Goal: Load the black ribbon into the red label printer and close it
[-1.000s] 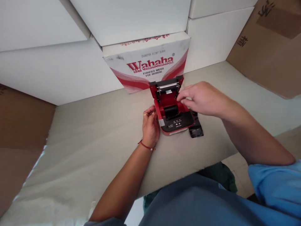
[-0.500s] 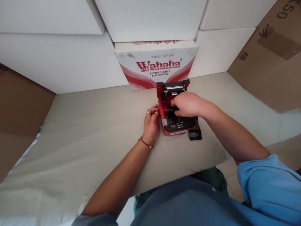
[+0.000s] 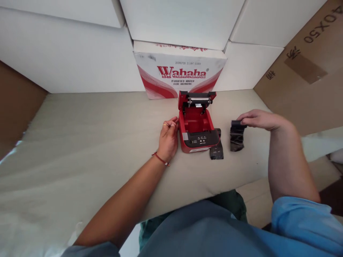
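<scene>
Right hand (image 3: 259, 119) pinching a black roll (image 3: 237, 137), right of a lid-up red-and-black device (image 3: 201, 141) on a tabletop (image 3: 112, 135).
The device's lid (image 3: 197, 95) stands raised at its far end, baring a red compartment. The left hand (image 3: 168, 140), fingers loosely curled, meets the device's left wall; whether it grips cannot be told. The right hand's thumb and fingers hold the roll's far end, and its wrinkled length hangs toward the near side. A narrow band of tabletop separates it from a black strip (image 3: 216, 151) just beside the device's right wall. Room on the far side stops at a Wahaha carton (image 3: 182, 71), on the far right at a cardboard box (image 3: 300, 85). The widest stretch of tabletop spreads left; its near edge meets the person's clothing (image 3: 203, 228).
</scene>
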`<state>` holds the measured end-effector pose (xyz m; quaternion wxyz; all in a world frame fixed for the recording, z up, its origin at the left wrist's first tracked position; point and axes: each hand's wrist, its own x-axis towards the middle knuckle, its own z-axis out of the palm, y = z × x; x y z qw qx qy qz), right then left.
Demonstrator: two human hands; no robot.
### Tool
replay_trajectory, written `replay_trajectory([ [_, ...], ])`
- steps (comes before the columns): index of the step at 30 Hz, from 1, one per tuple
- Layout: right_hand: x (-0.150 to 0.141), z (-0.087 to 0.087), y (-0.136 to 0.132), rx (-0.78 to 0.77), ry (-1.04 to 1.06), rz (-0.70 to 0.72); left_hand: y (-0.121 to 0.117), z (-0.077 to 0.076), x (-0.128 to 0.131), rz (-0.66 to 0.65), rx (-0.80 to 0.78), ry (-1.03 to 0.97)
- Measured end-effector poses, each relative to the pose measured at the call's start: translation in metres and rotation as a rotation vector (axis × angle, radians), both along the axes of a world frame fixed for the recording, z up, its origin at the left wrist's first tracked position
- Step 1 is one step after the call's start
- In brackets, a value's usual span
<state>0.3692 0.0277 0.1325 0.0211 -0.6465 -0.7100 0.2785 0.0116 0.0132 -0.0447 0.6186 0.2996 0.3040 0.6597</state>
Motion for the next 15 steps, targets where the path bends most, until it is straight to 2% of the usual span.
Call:
replay_trajectory([
  [3,-0.004,-0.026,0.002,-0.159,-0.035,0.018,0.000,0.000,0.000,0.005,0.002,0.012],
  [6,-0.022,-0.038,-0.002,0.075,-0.107,-0.010,-0.001,0.001,-0.001,-0.015,-0.001,0.031],
  [8,-0.039,-0.043,-0.008,0.210,-0.076,0.037,-0.001,0.001,-0.002,-0.023,-0.010,0.056],
  [12,-0.080,-0.058,-0.015,0.123,0.004,0.241,0.000,0.001,-0.003,-0.020,-0.018,0.125],
  [15,-0.087,-0.060,-0.019,0.107,-0.043,0.239,-0.001,0.002,-0.004,-0.026,-0.015,0.165],
])
